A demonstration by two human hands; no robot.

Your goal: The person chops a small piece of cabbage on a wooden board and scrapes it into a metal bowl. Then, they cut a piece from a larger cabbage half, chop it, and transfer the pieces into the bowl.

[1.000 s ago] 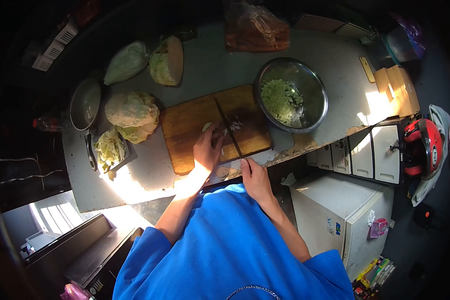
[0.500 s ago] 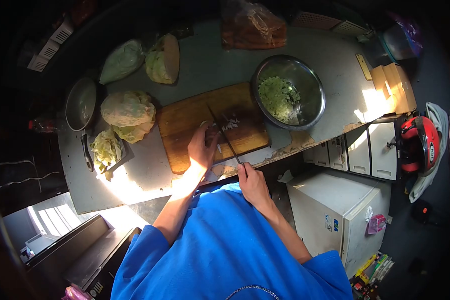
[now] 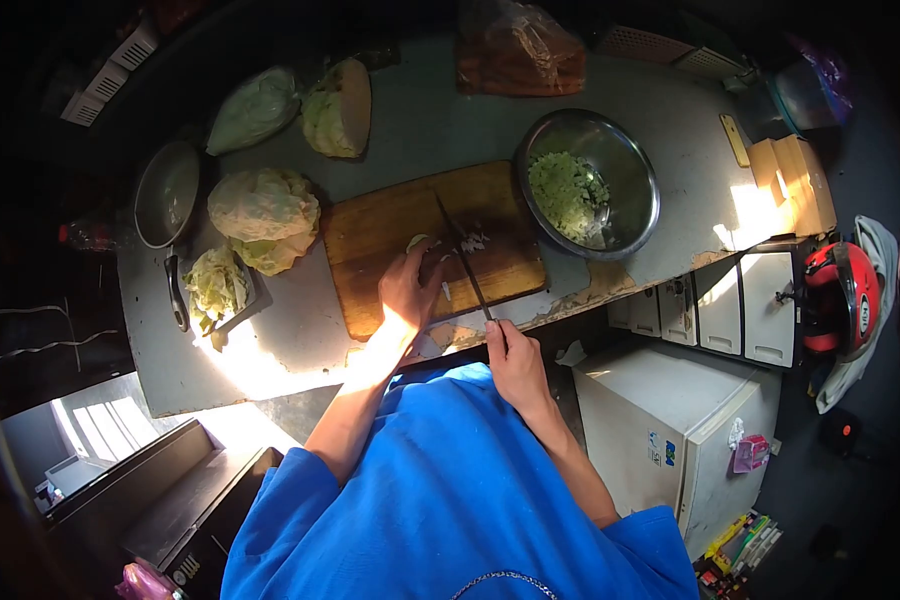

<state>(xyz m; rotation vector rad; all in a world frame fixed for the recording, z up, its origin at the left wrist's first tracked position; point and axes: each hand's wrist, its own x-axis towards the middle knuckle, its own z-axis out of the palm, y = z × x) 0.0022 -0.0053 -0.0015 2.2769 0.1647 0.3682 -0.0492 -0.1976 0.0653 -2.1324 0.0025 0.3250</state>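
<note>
My right hand (image 3: 517, 362) is closed round the handle of a knife (image 3: 467, 262), whose blade slants across the wooden cutting board (image 3: 370, 240). On the board's left half rests my left hand (image 3: 408, 290), its fingers bent over a small pale piece of cabbage (image 3: 417, 241) just left of the blade. Finely chopped white bits (image 3: 474, 242) lie to the right of the blade. Beside the board's right end stands a steel bowl (image 3: 642, 205) with chopped pale green cabbage (image 3: 565, 190) in it.
Left of the board sit a whole cabbage (image 3: 260, 210), loose leaves (image 3: 216, 285) and a pan (image 3: 167, 195). Behind are a cut cabbage (image 3: 335, 115), a white plastic bag (image 3: 255, 110) and a bag of orange-brown things (image 3: 520, 60). A red helmet (image 3: 838, 290) is at far right.
The view has shifted slightly, so the table's contents sit a little further right. The knife has tilted slightly and its tip moved right. Both hands keep their grip.
</note>
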